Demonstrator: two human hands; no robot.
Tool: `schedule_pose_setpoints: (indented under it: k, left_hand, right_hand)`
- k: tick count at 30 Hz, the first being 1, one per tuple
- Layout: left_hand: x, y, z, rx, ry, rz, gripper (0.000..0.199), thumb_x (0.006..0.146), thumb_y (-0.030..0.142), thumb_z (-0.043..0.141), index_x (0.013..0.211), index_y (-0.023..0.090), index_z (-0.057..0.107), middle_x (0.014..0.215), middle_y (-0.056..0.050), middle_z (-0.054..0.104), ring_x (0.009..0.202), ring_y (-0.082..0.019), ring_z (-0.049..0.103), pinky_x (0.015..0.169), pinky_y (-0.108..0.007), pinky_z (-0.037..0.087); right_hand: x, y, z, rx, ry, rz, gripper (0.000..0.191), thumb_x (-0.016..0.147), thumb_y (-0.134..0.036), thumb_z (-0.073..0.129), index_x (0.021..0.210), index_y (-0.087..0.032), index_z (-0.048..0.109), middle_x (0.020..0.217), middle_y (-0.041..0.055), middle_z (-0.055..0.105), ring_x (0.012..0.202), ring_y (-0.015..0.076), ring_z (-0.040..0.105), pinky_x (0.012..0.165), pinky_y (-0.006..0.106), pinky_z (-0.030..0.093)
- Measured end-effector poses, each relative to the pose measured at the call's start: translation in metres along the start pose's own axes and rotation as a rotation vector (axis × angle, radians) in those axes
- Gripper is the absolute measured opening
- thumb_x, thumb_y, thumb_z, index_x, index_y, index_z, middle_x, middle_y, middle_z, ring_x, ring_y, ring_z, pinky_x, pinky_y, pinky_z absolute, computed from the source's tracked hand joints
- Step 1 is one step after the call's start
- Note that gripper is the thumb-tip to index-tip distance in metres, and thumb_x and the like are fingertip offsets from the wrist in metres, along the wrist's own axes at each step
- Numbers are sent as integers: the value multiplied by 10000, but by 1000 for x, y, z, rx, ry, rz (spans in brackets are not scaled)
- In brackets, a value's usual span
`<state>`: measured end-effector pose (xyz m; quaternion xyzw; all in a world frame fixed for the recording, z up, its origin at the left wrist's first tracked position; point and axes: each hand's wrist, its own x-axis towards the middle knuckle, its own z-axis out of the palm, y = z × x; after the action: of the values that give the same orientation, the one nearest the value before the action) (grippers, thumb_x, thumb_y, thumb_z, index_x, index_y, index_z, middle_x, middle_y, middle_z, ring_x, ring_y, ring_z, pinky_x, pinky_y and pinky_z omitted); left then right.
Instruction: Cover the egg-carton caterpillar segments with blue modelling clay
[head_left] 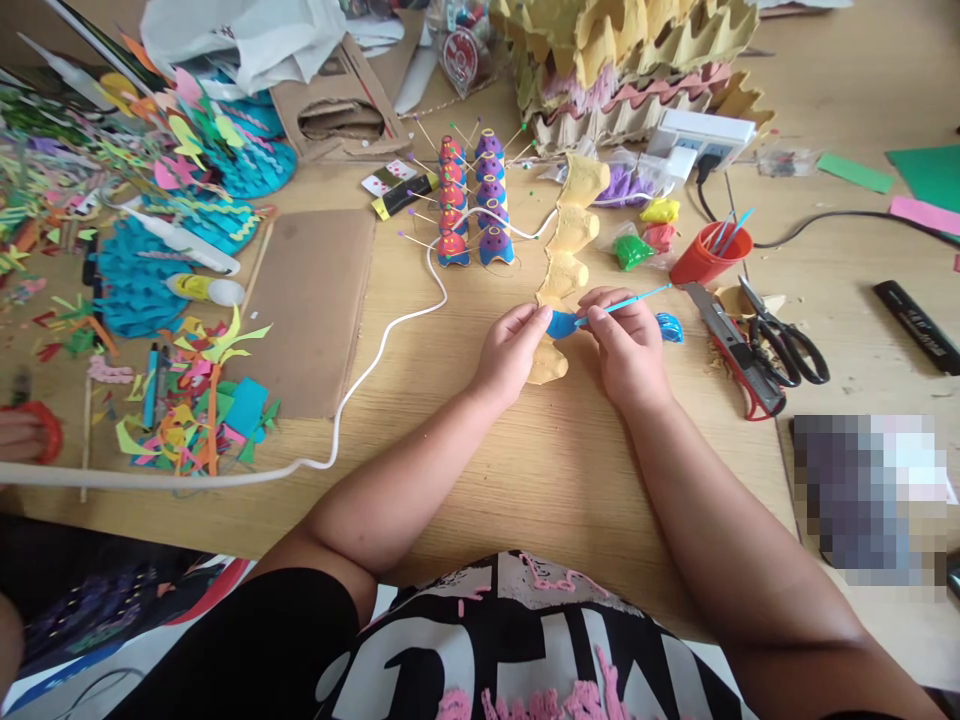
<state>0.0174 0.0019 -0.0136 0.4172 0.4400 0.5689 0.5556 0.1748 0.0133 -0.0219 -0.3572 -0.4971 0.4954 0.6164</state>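
A strip of yellow egg carton (pixel 571 228) lies lengthwise in front of me, with blue modelling clay (pixel 561 323) spread over one cup near its close end. My left hand (pixel 514 350) pinches the strip's edge there, thumb against the blue clay. Between the thumb and fingers of my right hand (pixel 628 348) is a thin blue modelling tool (pixel 634 301), its tip at the clay. Just right of that hand sits a shiny blue lump (pixel 670 327), partly hidden. Beyond my hands stand two painted carton strips, one with red faces (pixel 452 205) and one with purple faces (pixel 491 200).
A utility knife (pixel 735 350), scissors (pixel 784 335) and a red cup (pixel 712 252) are at right. A white cord (pixel 382 345) crosses the table. Paper scraps (pixel 195 420) and cardboard (pixel 311 310) lie left; another person's hand (pixel 22 435) is at far left. Egg trays (pixel 637 80) are stacked behind.
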Motion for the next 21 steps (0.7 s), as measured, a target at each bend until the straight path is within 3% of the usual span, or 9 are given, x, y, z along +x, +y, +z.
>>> schedule_pose_setpoints:
  k: [6,14,21]
  left_hand:
    - [2,-1,0,-101,5,-49,468,873,642,903,797,211,737,805,-1,721,773,-128,666,767,-277,529]
    - [2,3,1,-167,-19,-98,423,860,585,918,808,199,752,839,-9,757,782,-131,694,770,-269,542]
    - [1,3,1,-144,-3,-105,436,886,561,909,751,201,702,759,9,683,722,-120,659,714,-270,510]
  right_hand:
    - [-2,-3,3,-18,-49,-16,429,857,-624,942,880,-271,699,996,12,683,951,181,651,900,349,597]
    - [0,-7,4,-51,-44,-3,491,801,-682,958,865,-274,693,982,12,657,967,194,647,838,339,603]
    - [0,-7,4,-6,-55,9,466,806,-648,968,858,-277,691,960,6,632,932,189,619,843,345,584]
